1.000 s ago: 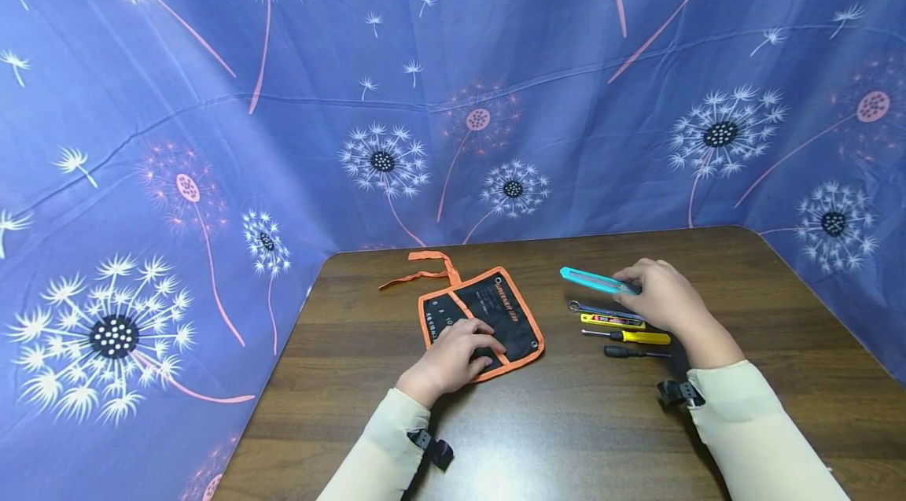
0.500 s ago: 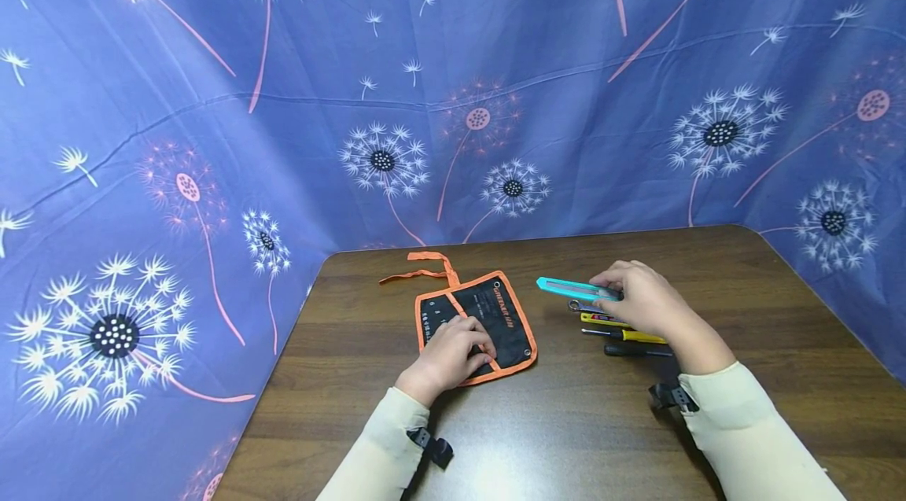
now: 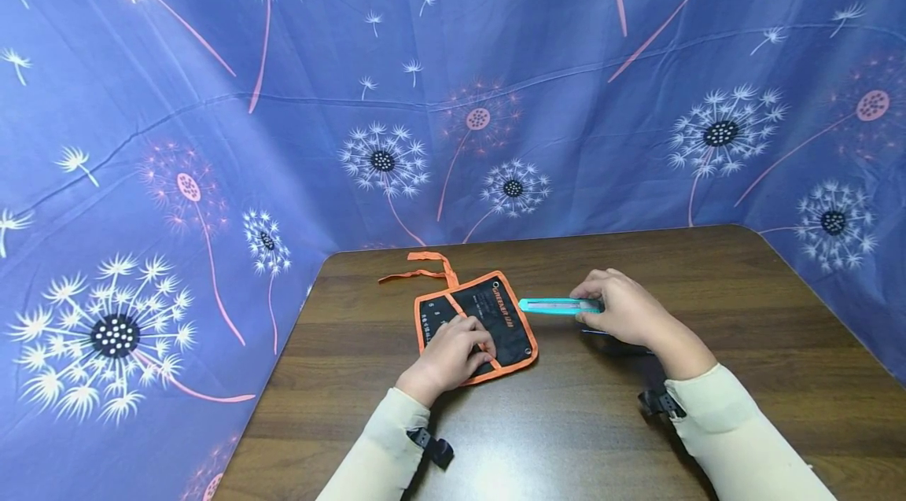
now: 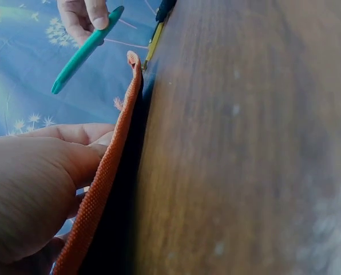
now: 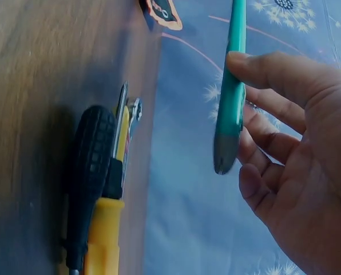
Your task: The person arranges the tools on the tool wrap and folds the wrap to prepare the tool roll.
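Observation:
My right hand [image 3: 626, 314] pinches the rear end of a teal utility knife [image 3: 554, 306] between thumb and fingers, above the table. The knife's front end points left and, in the head view, overlaps the right edge of a black tool pouch [image 3: 515, 337] with orange trim. In the left wrist view the knife [image 4: 86, 54] hangs apart from the pouch's orange edge [image 4: 110, 163]. My left hand [image 3: 453, 348] is on the pouch, its curled fingers pinching at the orange pocket strip. The left fingertips are partly hidden behind the pouch edge in the left wrist view.
Under my right hand lie a black-handled screwdriver [image 5: 93, 152], a yellow-handled screwdriver [image 5: 104, 229] and a wrench [image 5: 136, 112], mostly hidden in the head view. Orange ties [image 3: 432, 257] trail from the pouch. A blue dandelion-print cloth [image 3: 453, 92] stands behind the wooden table [image 3: 340, 375].
My right hand has carried the utility knife left and slightly nearer, from beyond the tools to the pouch's edge. My left fingers have curled in at the pocket strip, and the pouch has shifted slightly left.

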`<state>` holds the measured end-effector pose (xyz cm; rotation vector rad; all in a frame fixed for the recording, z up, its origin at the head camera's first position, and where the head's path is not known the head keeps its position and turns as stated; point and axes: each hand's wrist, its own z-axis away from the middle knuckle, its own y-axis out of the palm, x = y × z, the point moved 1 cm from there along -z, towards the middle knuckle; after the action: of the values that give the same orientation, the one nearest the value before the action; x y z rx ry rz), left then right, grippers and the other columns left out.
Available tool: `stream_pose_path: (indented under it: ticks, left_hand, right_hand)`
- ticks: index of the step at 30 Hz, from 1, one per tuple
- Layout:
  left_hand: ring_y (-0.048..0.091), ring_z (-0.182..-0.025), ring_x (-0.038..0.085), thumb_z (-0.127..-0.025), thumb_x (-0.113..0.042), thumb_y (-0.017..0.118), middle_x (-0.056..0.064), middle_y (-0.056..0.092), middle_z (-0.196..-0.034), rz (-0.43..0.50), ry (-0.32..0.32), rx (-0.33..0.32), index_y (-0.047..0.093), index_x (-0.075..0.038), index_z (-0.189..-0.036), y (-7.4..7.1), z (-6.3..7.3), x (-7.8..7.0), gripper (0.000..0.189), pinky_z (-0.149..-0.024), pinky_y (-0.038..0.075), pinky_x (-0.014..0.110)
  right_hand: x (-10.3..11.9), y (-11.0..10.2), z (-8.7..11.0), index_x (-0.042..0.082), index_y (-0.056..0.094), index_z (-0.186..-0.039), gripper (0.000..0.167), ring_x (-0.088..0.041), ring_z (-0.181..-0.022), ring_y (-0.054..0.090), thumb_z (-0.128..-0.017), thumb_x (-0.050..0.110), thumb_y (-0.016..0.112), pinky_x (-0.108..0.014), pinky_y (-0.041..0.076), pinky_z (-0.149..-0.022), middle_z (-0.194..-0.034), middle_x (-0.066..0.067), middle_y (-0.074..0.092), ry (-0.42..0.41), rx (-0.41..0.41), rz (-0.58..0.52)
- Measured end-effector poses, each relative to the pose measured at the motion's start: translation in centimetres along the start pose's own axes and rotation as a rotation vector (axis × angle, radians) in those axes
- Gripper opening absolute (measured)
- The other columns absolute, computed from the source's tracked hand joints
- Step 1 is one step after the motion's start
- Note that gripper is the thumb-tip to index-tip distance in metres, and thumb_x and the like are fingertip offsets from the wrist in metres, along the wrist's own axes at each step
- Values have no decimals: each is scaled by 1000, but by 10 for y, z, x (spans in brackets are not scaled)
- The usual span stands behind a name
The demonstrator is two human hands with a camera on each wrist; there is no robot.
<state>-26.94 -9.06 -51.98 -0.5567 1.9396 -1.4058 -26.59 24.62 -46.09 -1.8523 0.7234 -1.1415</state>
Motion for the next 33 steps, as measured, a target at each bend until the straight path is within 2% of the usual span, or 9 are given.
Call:
stream_pose_path:
  ticks: [10,22,33]
  left_hand:
    - [52,-96,8,-98,-32,76,-17,56,-99,13,12,-18,72,-34,-93,1,-2,0,7,-85,46,36]
    - [53,-99,9,-98,-31,76,-16,57,-101,39,17,-24,73,-32,-94,2,0,0,6,-87,47,38]
    - [55,-103,7,-99,-31,75,-17,57,-101,63,31,-18,73,-34,-95,1,0,-1,5,-91,48,38]
  right_hand:
    - [12,8,1,22,80,-106,26,-14,-84,51,-82,17,91,-37,43,-74,-94,14,63,-61,47,-17]
    - [20,18,0,24,81,-102,23,-9,-84,56,-82,20,92,-35,49,-74,-96,16,64,-68,164,-20]
    - [21,26,0,22,80,-100,24,-11,-86,55,-80,15,91,-34,48,-75,-94,15,64,-103,156,-29]
